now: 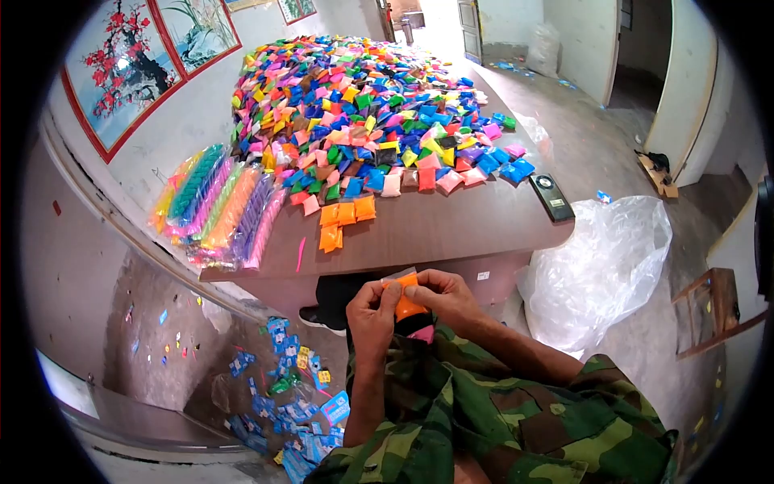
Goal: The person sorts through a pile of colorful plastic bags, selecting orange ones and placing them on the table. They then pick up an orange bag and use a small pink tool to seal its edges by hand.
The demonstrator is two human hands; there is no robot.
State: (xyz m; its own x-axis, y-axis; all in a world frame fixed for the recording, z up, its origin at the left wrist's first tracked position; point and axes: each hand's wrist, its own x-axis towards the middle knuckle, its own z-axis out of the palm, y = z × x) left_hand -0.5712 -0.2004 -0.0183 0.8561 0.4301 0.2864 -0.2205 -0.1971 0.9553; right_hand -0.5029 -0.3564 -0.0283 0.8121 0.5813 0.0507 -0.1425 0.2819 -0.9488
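Between my two hands, just off the table's near edge, is a small orange packet point(409, 300) with a clear strip along its top. My left hand point(373, 306) pinches its left side, and my right hand point(443, 297) grips its right side near the top. Several matching orange packets point(345, 213) lie together near the front of the brown table point(419, 230). Left of them is a thin pink stick point(301, 254). Behind, a large heap of small multicoloured packets point(355, 113) covers much of the tabletop.
Bundles of coloured plastic sleeves point(222, 206) lie at the table's left. A black device point(551, 198) sits at the right edge. A big clear plastic bag point(597, 270) stands on the floor at right. Blue printed wrappers point(290, 403) litter the floor at lower left.
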